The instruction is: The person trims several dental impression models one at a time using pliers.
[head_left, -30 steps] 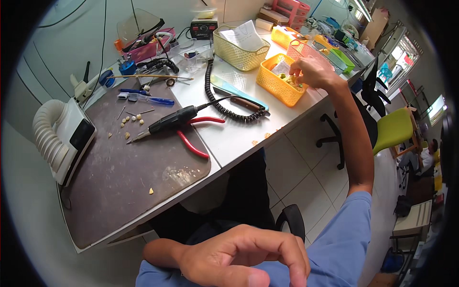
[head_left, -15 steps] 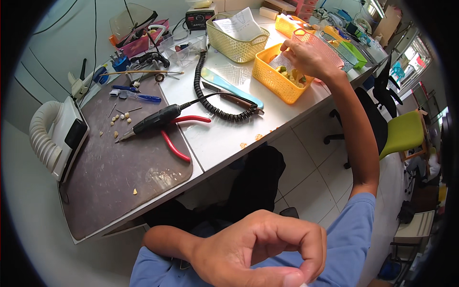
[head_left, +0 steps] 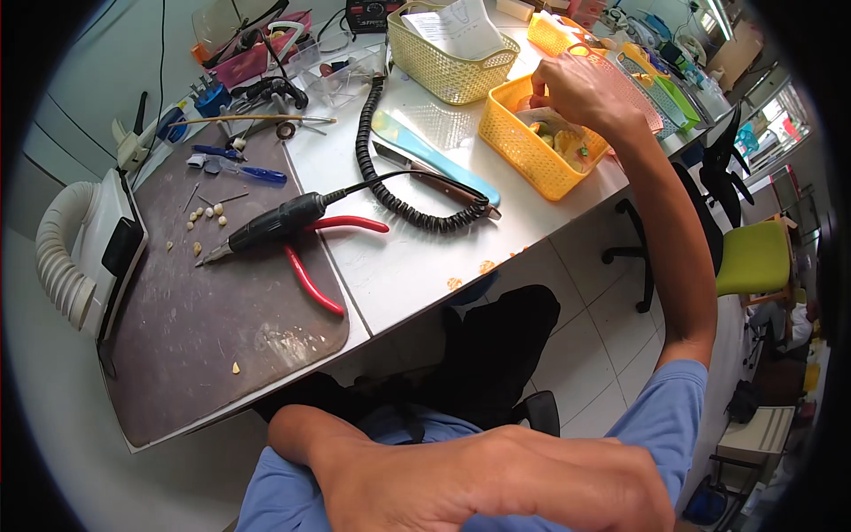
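My right hand (head_left: pixel 581 89) reaches far out over the metal bench and dips its curled fingertips into a yellow mesh basket (head_left: pixel 523 155) holding small yellowish and green pieces. Whether the fingers pinch one of them is hidden. My left hand (head_left: pixel 505 483) lies close under the camera at the lower edge, knuckles up, fingers curled together with nothing showing in them. It is well away from the bench top.
A dark mat (head_left: pixel 213 328) carries a black handpiece (head_left: pixel 270 226) on a coiled cord (head_left: pixel 390 191), red-handled pliers (head_left: pixel 310 270) and small tooth-like bits (head_left: pixel 204 217). A suction hose unit (head_left: pixel 84 257) stands left. A pale basket (head_left: pixel 452 49), tools and trays line the back; a green chair (head_left: pixel 753 257) stands right.
My right hand has sunk a little deeper into the yellow basket. My left hand has turned from a loose ring of thumb and finger to knuckles up.
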The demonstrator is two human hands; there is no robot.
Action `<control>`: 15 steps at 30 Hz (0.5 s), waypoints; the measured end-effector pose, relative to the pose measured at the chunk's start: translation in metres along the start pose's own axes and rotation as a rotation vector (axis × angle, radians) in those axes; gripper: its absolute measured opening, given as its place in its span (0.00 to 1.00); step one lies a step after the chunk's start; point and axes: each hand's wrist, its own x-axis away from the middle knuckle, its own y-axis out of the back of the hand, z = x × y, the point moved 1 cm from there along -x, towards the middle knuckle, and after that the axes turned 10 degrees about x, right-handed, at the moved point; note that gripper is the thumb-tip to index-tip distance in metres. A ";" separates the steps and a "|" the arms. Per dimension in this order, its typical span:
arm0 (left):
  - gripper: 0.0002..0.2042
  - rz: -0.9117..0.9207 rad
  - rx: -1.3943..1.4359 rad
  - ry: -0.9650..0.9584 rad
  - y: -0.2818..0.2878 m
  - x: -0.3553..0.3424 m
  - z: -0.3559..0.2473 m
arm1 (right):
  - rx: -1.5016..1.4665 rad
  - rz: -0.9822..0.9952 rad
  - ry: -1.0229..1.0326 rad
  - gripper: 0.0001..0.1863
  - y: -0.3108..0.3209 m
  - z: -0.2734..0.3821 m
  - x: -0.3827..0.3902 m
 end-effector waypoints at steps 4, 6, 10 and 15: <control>0.31 -0.301 -0.060 0.393 0.024 0.023 -0.034 | -0.016 -0.093 0.012 0.11 0.021 0.003 0.021; 0.31 -0.540 -0.278 0.419 0.034 0.032 -0.032 | -0.127 -0.331 -0.014 0.13 0.015 -0.002 0.027; 0.24 -0.645 -0.384 0.353 0.047 0.047 -0.029 | -0.319 -0.541 -0.141 0.10 0.025 -0.006 0.046; 0.19 -0.617 -0.788 0.130 0.047 0.044 -0.037 | -0.468 -0.835 -0.144 0.14 0.061 0.012 0.084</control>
